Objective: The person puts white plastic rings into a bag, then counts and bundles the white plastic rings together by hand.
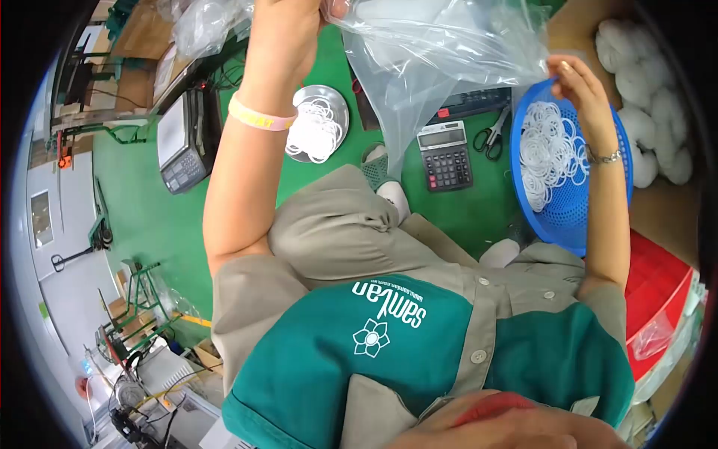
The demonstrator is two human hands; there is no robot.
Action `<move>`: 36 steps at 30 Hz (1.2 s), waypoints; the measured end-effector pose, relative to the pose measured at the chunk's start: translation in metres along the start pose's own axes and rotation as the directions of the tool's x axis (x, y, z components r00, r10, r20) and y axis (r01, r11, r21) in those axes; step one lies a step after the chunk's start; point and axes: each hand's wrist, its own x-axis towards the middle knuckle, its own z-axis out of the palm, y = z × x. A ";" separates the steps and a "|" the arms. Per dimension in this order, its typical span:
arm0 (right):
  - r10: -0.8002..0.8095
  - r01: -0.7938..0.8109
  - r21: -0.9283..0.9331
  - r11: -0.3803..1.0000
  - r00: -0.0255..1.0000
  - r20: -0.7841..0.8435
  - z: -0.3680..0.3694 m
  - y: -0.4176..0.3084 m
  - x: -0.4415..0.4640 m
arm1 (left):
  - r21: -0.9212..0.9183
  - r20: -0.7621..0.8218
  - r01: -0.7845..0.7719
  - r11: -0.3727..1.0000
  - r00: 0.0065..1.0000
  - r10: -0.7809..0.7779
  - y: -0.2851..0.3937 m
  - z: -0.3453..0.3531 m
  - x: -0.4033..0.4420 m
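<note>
A large clear plastic bag (pixel 441 52) is stretched between my hands at the top of the view. My left hand (pixel 295 34), partly cut off by the upper edge, is closed on the bag's left side; a pink band circles that wrist. On the other side, my right hand (pixel 580 81) pinches the bag's right edge, just above the rim of a blue plastic basket (pixel 572 217). White rings (pixel 550 150) lie in a heap inside the basket. More white rings (pixel 314 131) rest on a round metal pan (pixel 340 112) below my left hand.
A calculator (pixel 446 156) and black-handled scissors (pixel 491 138) lie on the green surface. A digital scale (pixel 183 142) stands at left. Bundled clear bags of white material (pixel 643 97) sit in a cardboard box at right, above a red box (pixel 658 277).
</note>
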 end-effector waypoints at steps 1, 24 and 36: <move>0.044 -0.043 0.044 0.998 0.999 -0.018 -0.005 0.008 0.003 | 0.040 0.008 -0.021 0.999 1.000 0.020 0.003 -0.007 0.000; 0.330 -0.440 0.047 0.897 0.737 0.590 0.228 0.111 0.088 | 0.761 -0.537 0.187 0.621 0.719 0.442 0.073 -0.176 -0.151; 0.679 -0.807 0.342 0.481 0.590 0.437 0.376 0.276 0.104 | 0.860 -0.509 0.225 0.458 0.310 0.803 0.055 -0.284 -0.173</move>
